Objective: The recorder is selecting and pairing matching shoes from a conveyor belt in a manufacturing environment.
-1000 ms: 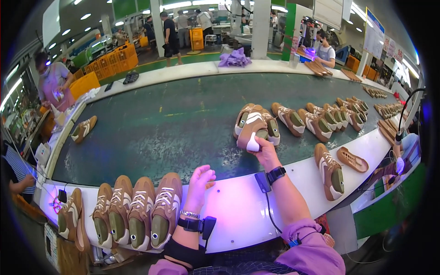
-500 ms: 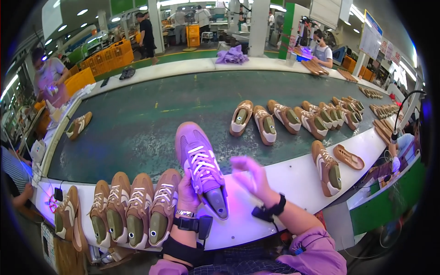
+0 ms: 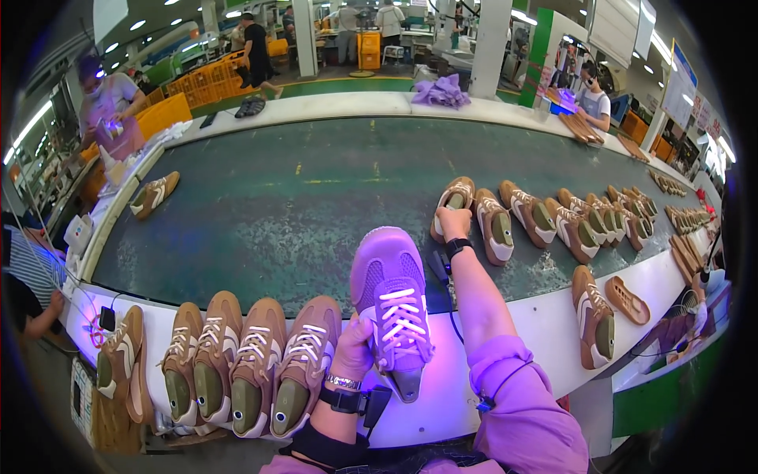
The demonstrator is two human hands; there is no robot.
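Your left hand [image 3: 354,347] holds the lit shoe [image 3: 392,304] by its side; grip it steadily, clear of the row [image 3: 257,347] just left. Your right hand [image 3: 453,224] is at the far shoe [image 3: 458,192], its closure unclear; pinch squarely, without nudging the neighbour [image 3: 491,212] just right.

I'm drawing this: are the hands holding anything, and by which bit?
The left hand holds a shoe by one side. The right hand touches another shoe at its heel; can't tell if it grips.
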